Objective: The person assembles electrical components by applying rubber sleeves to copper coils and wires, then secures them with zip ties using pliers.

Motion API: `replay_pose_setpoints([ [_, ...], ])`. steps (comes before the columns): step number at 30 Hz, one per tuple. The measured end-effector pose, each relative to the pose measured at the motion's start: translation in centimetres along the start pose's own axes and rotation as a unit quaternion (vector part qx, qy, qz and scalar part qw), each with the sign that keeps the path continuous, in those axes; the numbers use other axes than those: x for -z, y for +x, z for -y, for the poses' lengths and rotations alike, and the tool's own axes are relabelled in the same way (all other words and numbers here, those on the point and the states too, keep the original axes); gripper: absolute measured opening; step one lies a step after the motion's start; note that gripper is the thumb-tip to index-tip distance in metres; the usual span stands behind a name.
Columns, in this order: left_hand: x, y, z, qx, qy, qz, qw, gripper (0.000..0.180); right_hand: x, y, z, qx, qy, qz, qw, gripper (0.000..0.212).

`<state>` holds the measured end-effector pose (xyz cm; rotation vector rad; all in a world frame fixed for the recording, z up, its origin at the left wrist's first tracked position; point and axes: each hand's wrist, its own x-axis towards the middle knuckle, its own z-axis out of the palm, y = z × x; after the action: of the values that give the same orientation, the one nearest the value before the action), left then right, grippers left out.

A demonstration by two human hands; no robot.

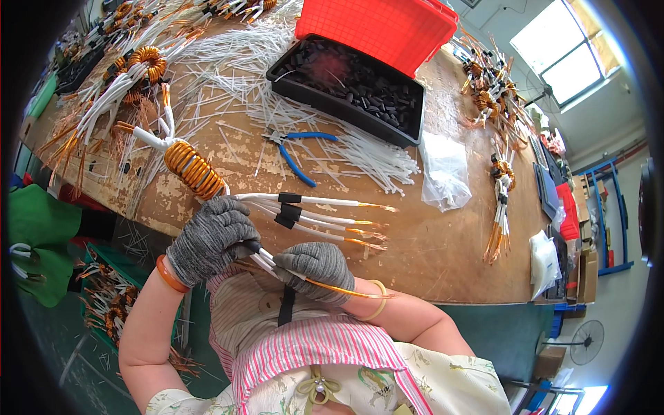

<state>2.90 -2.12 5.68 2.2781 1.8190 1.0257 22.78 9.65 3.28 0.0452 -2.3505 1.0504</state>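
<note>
Basically, the copper coil [194,171] is located just beyond the left hand [214,238], up and to the left, with its long axis slanted from upper left to lower right, toward the hands. The left hand is nearer; the right hand [315,271] is set lower and farther right. The held leads [265,263] are stretched between both hands, angled down-right. Left fingers are curled around the leads near the coil's lower end, a black sleeve [252,245] showing at the fingertips; right fingers are closed on the same leads. Whether the sleeve itself is pinched cannot be told.

Materials: coil tightly wound, shiny, ribbed, barrel-shaped; leads jacketed in smooth white, ends frayed into bare copper. Fanned leads [325,202] are spread rightward, fitted with matte black sleeves. Gloves are grey, knitted. Blue-handled cutters [311,135], thin white plastic strips [380,162] and a black bin [346,111] filled with small black pieces are seen on the worn, flaking brown table [443,263].
</note>
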Motion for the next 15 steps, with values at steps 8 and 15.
replay_pose_setpoints([
  [8,-0.1,0.8,-0.5,-0.001,0.013,0.001,1.000,0.030,-0.7,-0.9,-1.2,-0.034,0.093,-0.033,0.995,0.020],
  [15,-0.3,1.3,-0.4,0.016,0.022,0.015,1.000,0.029,-0.7,-2.5,-1.4,-0.240,0.283,-0.051,0.927,0.023],
])
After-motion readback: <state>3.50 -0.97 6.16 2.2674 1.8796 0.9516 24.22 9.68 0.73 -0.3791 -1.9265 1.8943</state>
